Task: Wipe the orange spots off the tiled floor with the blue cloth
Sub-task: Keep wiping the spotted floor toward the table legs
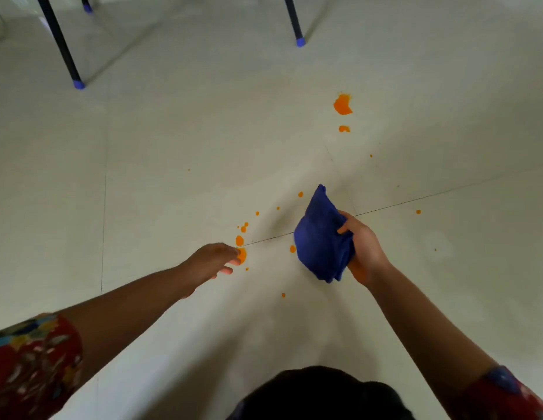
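Orange spot (pixel 241 255) half under left hand (pixel 210 262)

Floor (pixel 179 140): big pale tiles, a soft cream-grey colour, smooth and a bit shiny.
Lines (pixel 431 197): thin dark lines run between the tiles; one goes across the middle, one goes up the left side.
Furniture: three thin black legs stand at the top, one near the left (pixel 59 40), one small behind it (pixel 86 3), one to the right (pixel 293 18).
Feet (pixel 300 42): each leg has a little blue cap touching the floor.
Light: soft and even, with faint grey shadows.
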